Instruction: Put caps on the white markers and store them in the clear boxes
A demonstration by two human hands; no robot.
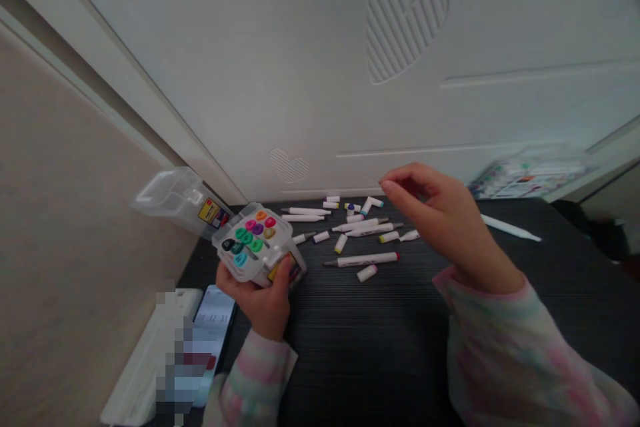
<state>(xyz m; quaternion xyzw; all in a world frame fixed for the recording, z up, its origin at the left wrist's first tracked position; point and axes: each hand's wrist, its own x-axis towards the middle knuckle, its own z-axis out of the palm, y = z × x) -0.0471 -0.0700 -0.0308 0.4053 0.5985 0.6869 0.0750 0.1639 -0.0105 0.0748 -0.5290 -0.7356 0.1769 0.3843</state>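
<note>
The box (289, 240) is gripped in the left hand (263, 300), its thumb laid on the front wall and its fingers wrapped round the lower side. The box is tilted and held above the left part of the table (370, 340); markers (257, 229) are packed upright in it, with tops of pink, orange, purple, green, blue and black. The right hand (435, 207) is raised, its fingers curled and the thumb brought near the index fingertip; whether anything small is pinched there cannot be told. Striped, pastel sleeves (500, 333) are worn on both arms. Between the hands, loose markers (367, 259) and short caps (367, 273) are scattered on the table. A white pen (513, 228) is seen beyond the right wrist, near a clear case (530, 177). Behind the box, a clear cover (173, 203) is stood. A phone (213, 320) is laid at the left, beside a white object (135, 373). The table is backed by a white panel (290, 67) with raised hearts (407, 20).
</note>
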